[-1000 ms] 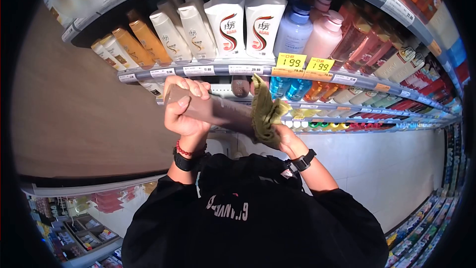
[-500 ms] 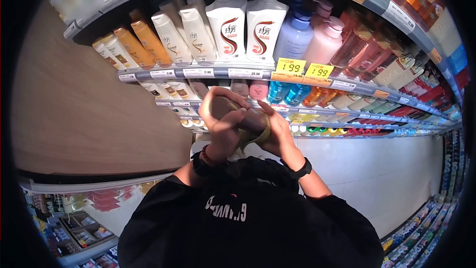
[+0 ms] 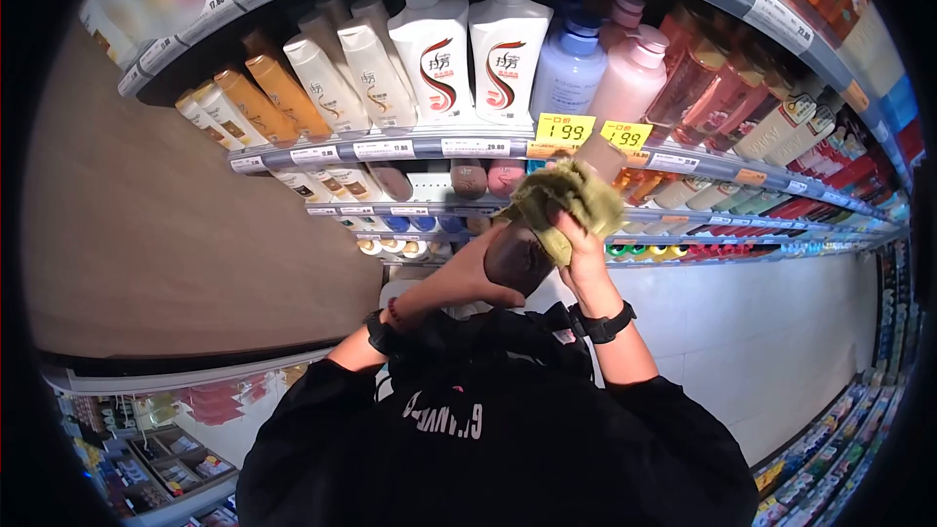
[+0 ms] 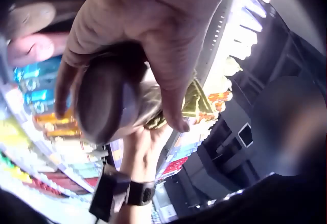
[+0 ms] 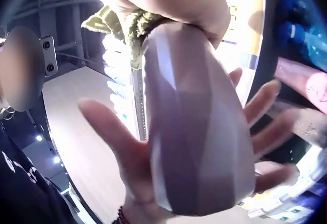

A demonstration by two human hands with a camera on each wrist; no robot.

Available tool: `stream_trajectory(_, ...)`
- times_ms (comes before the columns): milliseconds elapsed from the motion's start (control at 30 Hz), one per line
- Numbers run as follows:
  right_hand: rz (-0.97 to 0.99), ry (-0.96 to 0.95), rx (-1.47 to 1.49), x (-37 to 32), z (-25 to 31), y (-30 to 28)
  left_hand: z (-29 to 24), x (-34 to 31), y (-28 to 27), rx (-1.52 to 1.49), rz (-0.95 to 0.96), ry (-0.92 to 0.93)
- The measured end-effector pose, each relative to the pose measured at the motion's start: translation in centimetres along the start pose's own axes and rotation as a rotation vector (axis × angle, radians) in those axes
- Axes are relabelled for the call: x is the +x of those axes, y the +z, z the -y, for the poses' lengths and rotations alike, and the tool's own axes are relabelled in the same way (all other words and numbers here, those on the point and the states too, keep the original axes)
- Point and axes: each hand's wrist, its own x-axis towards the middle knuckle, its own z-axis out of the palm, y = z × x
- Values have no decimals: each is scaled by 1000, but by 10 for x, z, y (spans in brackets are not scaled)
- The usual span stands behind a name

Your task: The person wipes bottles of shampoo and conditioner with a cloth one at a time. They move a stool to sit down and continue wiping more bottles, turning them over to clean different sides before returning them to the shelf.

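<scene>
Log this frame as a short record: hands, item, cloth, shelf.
Right hand: holds green cloth against brown bottle
Left hand: fingers spread around the brown bottle's near end; contact unclear
Bottle pose: tilted, in front of the shelf
Shelf stock: includes white pump bottles
Shelf edge: yellow price tags

In the head view, a mauve-brown faceted bottle (image 3: 520, 262) is leaning, one end pointing to one o'clock, the other to seven. A crumpled olive-green cloth (image 3: 576, 193) is covering its middle; the right hand (image 3: 586, 256) is gripping this cloth, the left hand (image 3: 472, 273) is spreading around the seven-o'clock end.
</scene>
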Motion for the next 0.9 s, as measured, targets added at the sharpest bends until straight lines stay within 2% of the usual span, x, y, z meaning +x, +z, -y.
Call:
stream_trajectory(33, 20, 63, 31, -1, 8, 6, -9, -3, 7, -22, 32, -83)
stream_trajectory(100, 54, -42, -145, -1, 10, 4, -24, -4, 12, -107, 51, -185)
stream_trajectory(200, 67, -263, -263, 8, 20, 5, -9, 1, -5, -32, 179, -132)
stream_trajectory(300, 114, -431, -447, 15, 46, 17, -3, -3, -7, 6, 178, -71)
stream_trajectory(400, 116, -355, -525, 18, 49, 9, -6, -8, -2, -49, 126, -57)
stream_trajectory(433, 142, -416, -554, 19, 49, 5, -5, -9, -2, -72, 126, -73)
stream_trajectory(533, 26, -433, -479, 20, 44, 2, 2, -10, -1, -99, 121, -103)
stream_trajectory(567, -41, -520, -398, 20, 40, 5, 2, -9, -2, -75, 117, -95)
stream_trajectory(667, -168, -541, -163, 23, 34, 7, 4, -9, -5, -74, 120, -81)
stream_trajectory(700, -126, -469, -151, 20, 37, 8, 4, -10, -5, -86, 126, -80)
stream_trajectory(800, 111, -44, 50, 17, 53, 18, 3, -13, -6, -150, 171, -135)
stream_trajectory(900, 190, 26, 138, 7, 51, 38, 4, -15, -7, -255, 203, -165)
